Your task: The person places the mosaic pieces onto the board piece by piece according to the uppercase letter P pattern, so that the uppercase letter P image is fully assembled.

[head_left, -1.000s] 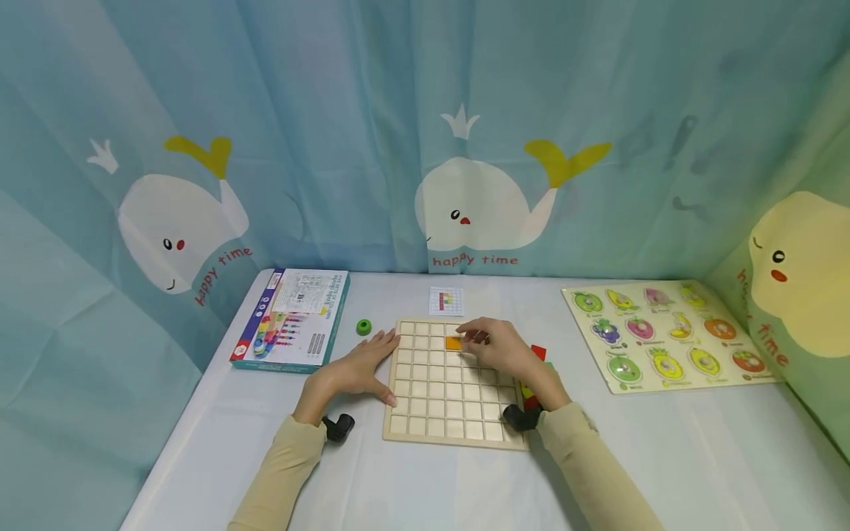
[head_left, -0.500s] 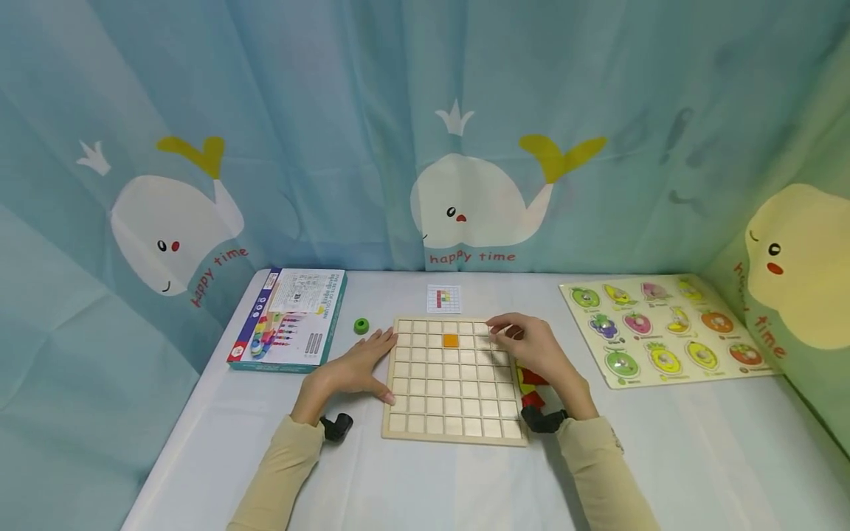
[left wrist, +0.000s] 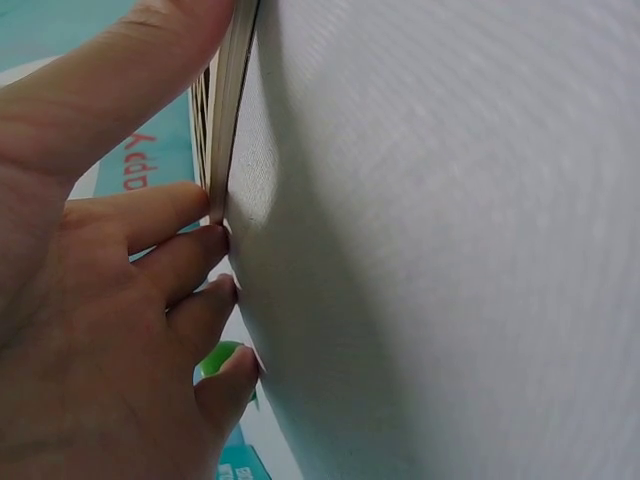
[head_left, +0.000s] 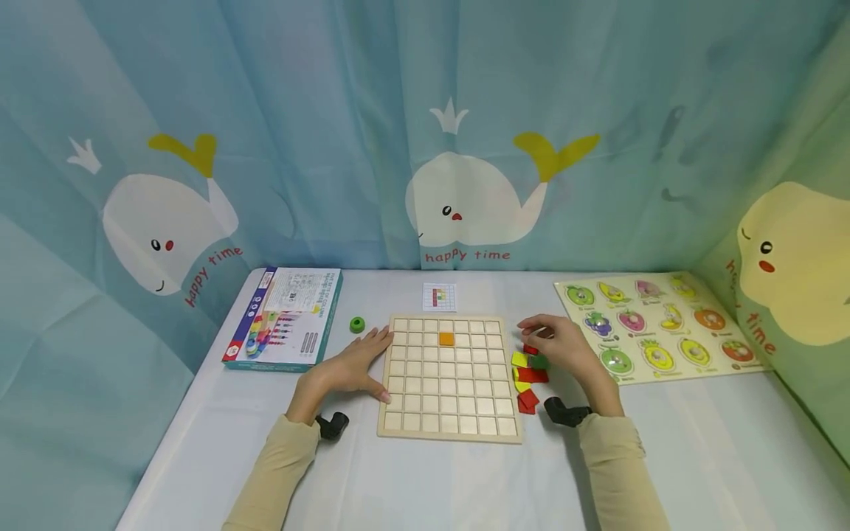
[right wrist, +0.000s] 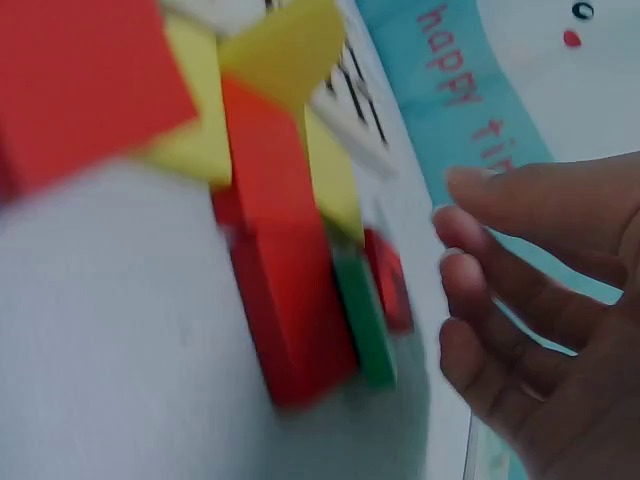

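My left hand (head_left: 341, 375) rests along the left edge of a wooden grid board (head_left: 438, 405). Its thumb and fingers touch the rim, and in the left wrist view the fingers (left wrist: 175, 265) reach along the board's side. One orange square tile (head_left: 446, 339) sits in a cell of the second row from the far side. My right hand (head_left: 567, 350) hovers over loose pieces right of the board, its fingers loosely bent and holding nothing visible. Among those pieces are red blocks (right wrist: 285, 260), a green block (right wrist: 365, 320) and yellow pieces (head_left: 520, 359). In the right wrist view the fingertips are apart from them.
Behind the board lies a small pattern card (head_left: 439, 297). A green ring-shaped piece (head_left: 357, 324) and a toy box (head_left: 285, 321) with a paper on top are at the left. At the right lies a fruit puzzle board (head_left: 640, 361). A blue curtain (head_left: 372, 147) hangs behind the table.
My right hand has let go of the orange tile and moved right, off the board, to above the loose pieces. The left hand stays at the board's left edge.
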The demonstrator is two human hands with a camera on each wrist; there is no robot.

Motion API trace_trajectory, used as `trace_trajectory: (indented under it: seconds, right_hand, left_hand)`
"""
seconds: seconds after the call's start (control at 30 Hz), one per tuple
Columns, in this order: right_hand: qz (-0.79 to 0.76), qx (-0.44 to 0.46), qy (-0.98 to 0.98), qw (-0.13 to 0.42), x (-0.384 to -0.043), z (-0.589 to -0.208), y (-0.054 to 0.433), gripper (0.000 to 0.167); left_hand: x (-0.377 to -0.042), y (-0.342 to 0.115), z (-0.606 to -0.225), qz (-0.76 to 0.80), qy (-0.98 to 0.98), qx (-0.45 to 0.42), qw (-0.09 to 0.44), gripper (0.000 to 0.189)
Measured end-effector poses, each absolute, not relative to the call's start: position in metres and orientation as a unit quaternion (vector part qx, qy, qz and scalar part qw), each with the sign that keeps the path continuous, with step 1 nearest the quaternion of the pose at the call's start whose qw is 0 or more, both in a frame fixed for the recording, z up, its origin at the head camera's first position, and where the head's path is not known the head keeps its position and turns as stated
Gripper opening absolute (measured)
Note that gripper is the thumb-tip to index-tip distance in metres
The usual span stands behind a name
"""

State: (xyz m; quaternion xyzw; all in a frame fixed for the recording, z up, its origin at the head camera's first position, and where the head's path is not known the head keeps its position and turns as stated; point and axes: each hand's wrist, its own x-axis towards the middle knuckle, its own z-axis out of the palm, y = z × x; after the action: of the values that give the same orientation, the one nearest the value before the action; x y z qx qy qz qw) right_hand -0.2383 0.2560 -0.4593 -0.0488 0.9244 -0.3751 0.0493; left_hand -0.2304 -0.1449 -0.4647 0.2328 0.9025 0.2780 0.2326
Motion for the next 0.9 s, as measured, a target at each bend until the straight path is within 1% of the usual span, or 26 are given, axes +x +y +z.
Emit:
trace_trajectory:
  seconds: [0.2, 0.33, 0.57, 0.9]
  right_hand:
    - [-0.359, -0.037, 0.929, 0.078, -0.237, -0.462, 0.268, 0.024]
    - [-0.346, -0.052, 0.932, 0.092, -0.235, -0.464, 0.272, 0.022]
    - [-0.344, -0.065, 0.933, 0.078, -0.235, -0.468, 0.269, 0.019]
    - [-0.353, -0.066, 0.93, 0.076, -0.235, -0.466, 0.261, 0.01]
  left_hand:
    - [-0.231, -0.145, -0.464, 0.284, 0.902, 0.233, 0.226, 0.118]
    - [-0.23, -0.144, -0.466, 0.282, 0.902, 0.234, 0.23, 0.117]
    - [-0.231, -0.143, -0.472, 0.278, 0.904, 0.236, 0.224, 0.117]
    - [-0.228, -0.144, -0.467, 0.281, 0.903, 0.23, 0.229, 0.116]
